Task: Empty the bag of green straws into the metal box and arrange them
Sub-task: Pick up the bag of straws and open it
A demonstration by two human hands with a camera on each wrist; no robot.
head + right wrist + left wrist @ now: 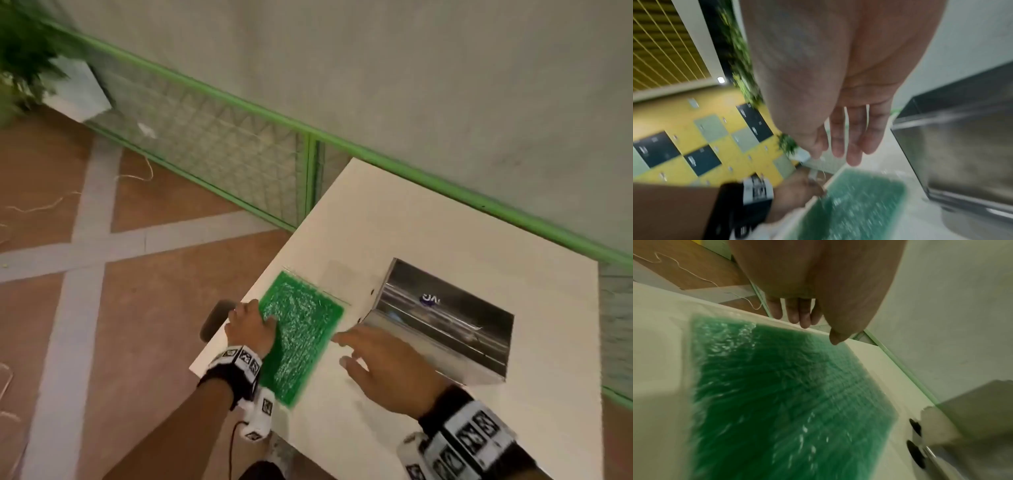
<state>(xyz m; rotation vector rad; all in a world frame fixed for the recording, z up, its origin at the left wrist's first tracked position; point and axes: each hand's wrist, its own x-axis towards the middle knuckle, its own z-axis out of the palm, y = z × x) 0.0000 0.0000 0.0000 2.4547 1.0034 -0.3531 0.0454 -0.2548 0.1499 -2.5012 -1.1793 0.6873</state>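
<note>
Nothing is emptied yet: the bag of green straws (301,329) lies flat and full on the desk (428,233) just left of the empty metal box (442,325), the left hand (251,327) resting at its edge and the right hand (387,370) hovering beside it, both with relaxed, uncurled fingers.

Black wristbands (222,383) with white black-patterned marker blocks (469,435) on both bare forearms.

One bag (301,334) of green straws, too many and too blurred to count, lies at nine o'clock of one metal box (442,323) on one white table (394,219); two hands, left (251,325) and right (387,370).
</note>
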